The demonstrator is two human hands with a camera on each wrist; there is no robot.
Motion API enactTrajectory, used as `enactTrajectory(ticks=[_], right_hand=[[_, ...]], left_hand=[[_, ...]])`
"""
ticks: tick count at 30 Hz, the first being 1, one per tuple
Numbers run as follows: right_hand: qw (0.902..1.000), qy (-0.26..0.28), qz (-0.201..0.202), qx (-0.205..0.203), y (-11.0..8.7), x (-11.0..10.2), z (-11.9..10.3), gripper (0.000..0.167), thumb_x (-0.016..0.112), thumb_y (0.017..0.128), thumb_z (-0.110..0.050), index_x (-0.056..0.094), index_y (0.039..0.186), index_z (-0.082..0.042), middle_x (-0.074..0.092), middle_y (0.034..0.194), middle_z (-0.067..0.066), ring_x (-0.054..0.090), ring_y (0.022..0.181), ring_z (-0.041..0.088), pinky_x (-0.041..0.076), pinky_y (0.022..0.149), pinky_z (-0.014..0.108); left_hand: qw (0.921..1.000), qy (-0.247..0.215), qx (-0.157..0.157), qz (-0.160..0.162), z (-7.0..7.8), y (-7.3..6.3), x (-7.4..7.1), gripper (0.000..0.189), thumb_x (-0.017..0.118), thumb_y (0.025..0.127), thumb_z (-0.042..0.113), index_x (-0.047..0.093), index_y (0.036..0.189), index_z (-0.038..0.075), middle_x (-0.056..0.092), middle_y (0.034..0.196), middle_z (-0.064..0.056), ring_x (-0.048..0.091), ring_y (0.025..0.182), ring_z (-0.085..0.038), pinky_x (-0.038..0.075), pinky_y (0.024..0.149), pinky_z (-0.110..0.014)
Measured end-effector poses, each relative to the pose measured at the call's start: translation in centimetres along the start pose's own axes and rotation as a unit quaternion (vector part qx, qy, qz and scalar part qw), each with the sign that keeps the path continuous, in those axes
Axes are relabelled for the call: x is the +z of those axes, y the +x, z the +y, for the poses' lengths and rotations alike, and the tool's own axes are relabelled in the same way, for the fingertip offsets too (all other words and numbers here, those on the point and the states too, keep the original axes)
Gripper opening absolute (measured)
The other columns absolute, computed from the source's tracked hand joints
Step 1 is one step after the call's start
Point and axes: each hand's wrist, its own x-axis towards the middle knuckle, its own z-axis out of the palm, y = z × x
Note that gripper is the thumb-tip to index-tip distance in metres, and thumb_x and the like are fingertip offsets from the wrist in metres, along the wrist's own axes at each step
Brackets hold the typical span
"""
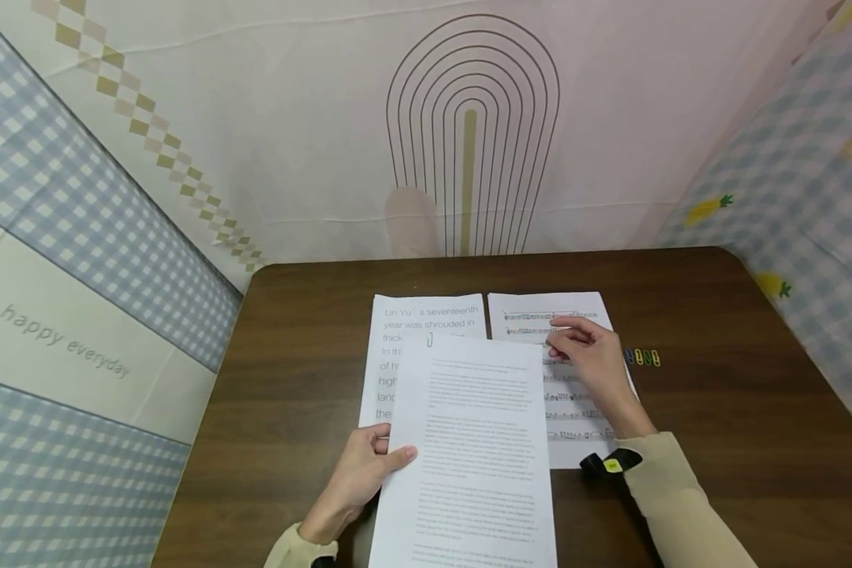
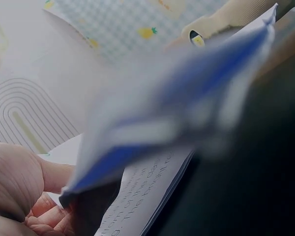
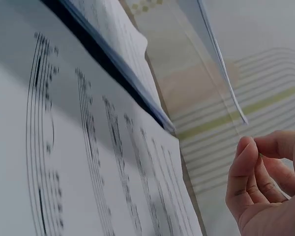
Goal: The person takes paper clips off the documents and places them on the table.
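Observation:
My left hand (image 1: 358, 473) grips a printed stack of paper (image 1: 479, 457) by its left edge, thumb on top. A small paper clip (image 1: 429, 340) sits on the stack's top edge, near its left corner. My right hand (image 1: 589, 359) hovers just past the stack's upper right corner, over a sheet of music (image 1: 575, 454). In the right wrist view its thumb and index tips come close together, with nothing visible between them, near the edge of the held paper (image 3: 219, 59). The left wrist view is mostly covered by blurred paper (image 2: 147, 123).
Under the held stack, partly covered, lies a large-print text sheet (image 1: 426, 309). Several coloured paper clips (image 1: 642, 357) lie in a row right of the music sheet. Everything rests on a dark wooden table (image 1: 277, 355), with patterned cloth (image 1: 312, 142) behind it.

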Motion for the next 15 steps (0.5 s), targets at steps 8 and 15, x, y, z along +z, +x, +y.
enactTrajectory(ticks=[8, 15], right_hand=[[0.9994, -0.021, 0.024, 0.011, -0.3, -2.9, 1.2, 0.040, 0.072, 0.107, -0.024, 0.068, 0.137, 0.001, 0.076, 0.090, -0.016, 0.074, 0.080, 0.004, 0.062, 0.075, 0.015], [0.9962, -0.068, 0.041, 0.034, -0.1, -5.8, 3.4, 0.043, 0.070, 0.108, -0.032, 0.068, 0.141, -0.004, 0.075, 0.095, -0.017, 0.075, 0.084, 0.008, 0.060, 0.077, 0.013]], left_hand=[[1.0000, 0.003, -0.003, 0.009, 0.1, 0.0, -0.3, 0.033, 0.075, 0.096, -0.001, 0.068, 0.125, -0.015, 0.083, 0.097, -0.021, 0.081, 0.075, -0.019, 0.066, 0.066, -0.028], [0.9999, -0.001, -0.008, 0.011, 0.0, 0.1, -0.4, 0.033, 0.074, 0.097, -0.001, 0.067, 0.127, -0.015, 0.083, 0.100, -0.023, 0.082, 0.077, -0.020, 0.067, 0.067, -0.030]])
